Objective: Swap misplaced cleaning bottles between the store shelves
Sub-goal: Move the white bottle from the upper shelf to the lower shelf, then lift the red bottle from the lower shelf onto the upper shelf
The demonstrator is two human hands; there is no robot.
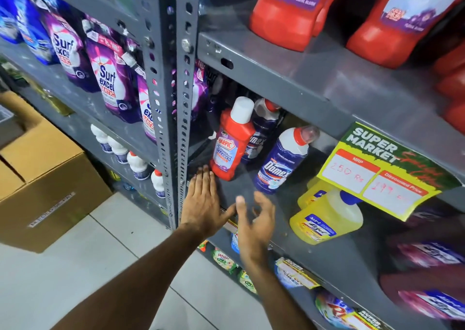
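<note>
Grey metal shelf [256,199] at mid height, carrying cleaning bottles. Red Harpic bottle [232,141] with white cap upright near the left end, close to the perforated upright post [163,103]. Blue Domex bottle [281,158] just to its right, leaning, red-and-white cap tipped toward the back. Second Domex bottle [264,126] behind and between those two, mostly hidden. Yellow bottle [327,216] with blue cap further right, tilted, partly under a yellow and green price card [377,171] hanging from the shelf above.

Left hand [203,199] flat and spread over the shelf front, fingers [205,179] straight and released, tips just beside the base of the Harpic bottle but grasping nothing. Right hand [254,226] lower and nearer, blurred, fingers loosely curled and released, empty, near the shelf edge below the Domex bottle.

Large red bottles [284,15] with purple labels on the shelf above. Purple Surf Excel pouches [108,78] on the neighbouring rack to the left, small white bottles [120,148] one level down. Brown cardboard box [42,179] on the tiled floor [88,267] at left.
</note>
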